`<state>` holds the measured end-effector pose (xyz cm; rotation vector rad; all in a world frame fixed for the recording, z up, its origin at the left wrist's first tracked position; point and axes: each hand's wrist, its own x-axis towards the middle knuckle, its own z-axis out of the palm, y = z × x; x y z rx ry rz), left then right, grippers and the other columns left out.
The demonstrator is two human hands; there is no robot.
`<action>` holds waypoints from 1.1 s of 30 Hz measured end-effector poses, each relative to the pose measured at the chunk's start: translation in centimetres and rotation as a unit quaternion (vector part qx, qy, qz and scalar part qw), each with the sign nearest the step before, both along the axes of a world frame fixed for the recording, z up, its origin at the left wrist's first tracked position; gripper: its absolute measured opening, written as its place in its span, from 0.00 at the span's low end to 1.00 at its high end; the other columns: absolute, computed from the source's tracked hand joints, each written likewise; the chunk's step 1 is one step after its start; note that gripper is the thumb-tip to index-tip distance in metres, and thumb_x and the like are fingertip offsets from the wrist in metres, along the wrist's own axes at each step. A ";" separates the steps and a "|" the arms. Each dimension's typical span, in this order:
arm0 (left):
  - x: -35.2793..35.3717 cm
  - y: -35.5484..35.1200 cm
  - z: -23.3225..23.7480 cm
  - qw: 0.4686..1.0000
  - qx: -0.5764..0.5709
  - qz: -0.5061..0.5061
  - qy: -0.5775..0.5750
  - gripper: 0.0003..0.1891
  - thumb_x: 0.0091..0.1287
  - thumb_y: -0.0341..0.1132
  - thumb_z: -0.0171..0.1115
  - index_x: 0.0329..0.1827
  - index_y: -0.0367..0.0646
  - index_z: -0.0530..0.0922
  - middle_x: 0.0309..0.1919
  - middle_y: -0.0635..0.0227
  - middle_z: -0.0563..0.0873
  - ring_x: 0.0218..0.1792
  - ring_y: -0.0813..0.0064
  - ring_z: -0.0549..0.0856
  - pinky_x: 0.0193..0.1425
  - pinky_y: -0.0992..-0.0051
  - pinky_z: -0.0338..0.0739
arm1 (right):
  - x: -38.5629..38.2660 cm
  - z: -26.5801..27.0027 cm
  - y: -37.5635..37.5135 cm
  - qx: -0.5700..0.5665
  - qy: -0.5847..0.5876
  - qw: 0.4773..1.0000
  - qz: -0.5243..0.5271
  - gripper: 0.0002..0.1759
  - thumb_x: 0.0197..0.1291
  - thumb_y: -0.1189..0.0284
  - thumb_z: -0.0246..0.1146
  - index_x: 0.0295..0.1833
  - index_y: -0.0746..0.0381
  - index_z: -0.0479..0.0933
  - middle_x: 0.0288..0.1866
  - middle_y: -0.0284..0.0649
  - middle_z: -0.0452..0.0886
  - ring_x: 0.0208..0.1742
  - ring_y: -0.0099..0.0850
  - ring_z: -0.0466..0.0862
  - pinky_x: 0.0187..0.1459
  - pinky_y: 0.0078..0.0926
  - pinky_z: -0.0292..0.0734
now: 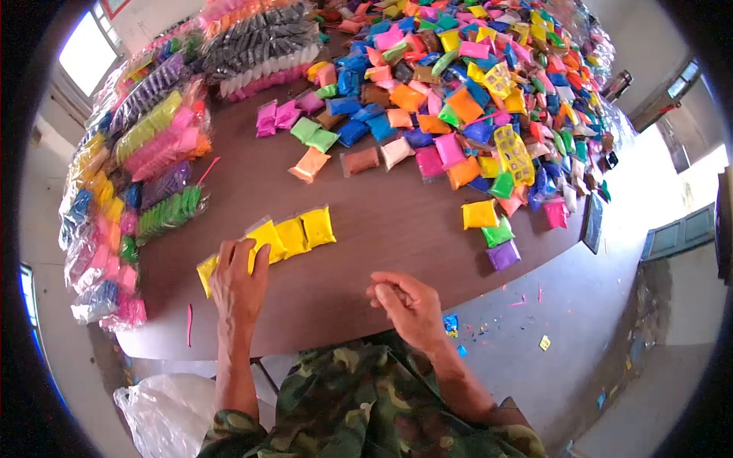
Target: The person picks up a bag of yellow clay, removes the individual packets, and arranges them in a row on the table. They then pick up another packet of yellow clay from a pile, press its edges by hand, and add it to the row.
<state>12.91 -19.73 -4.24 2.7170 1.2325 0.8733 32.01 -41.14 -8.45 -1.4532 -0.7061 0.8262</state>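
Several yellow packets [293,236] in clear wrappers lie in a slanting row on the brown table. My left hand [238,281] reaches down over the left part of this row, its thumb and fingers bent around a yellow packet [251,261] that they partly hide. Another yellow packet [206,273] shows just left of that hand. My right hand [410,302] hovers near the table's front edge, right of the row. Its fingers are curled in with the thumb against them, and nothing shows in them.
A big heap of loose colored packets [427,99] covers the back right of the brown table [366,214]. Bundled packets [156,137] are stacked along the left. Yellow, green and purple packets [502,255] lie near the right edge. A pink strip [189,326] lies at front left.
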 end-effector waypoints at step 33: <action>0.2 -8.5 -4.4 0.974 -0.157 -0.108 -0.123 0.09 0.62 0.30 0.79 0.43 0.41 0.88 0.40 0.57 0.89 0.37 0.54 0.91 0.38 0.63 0.88 | 20.6 5.0 0.9 -0.054 -0.533 0.799 -0.272 0.06 0.70 0.75 0.64 0.50 0.63 0.81 0.43 0.49 0.87 0.46 0.49 0.90 0.47 0.41 0.84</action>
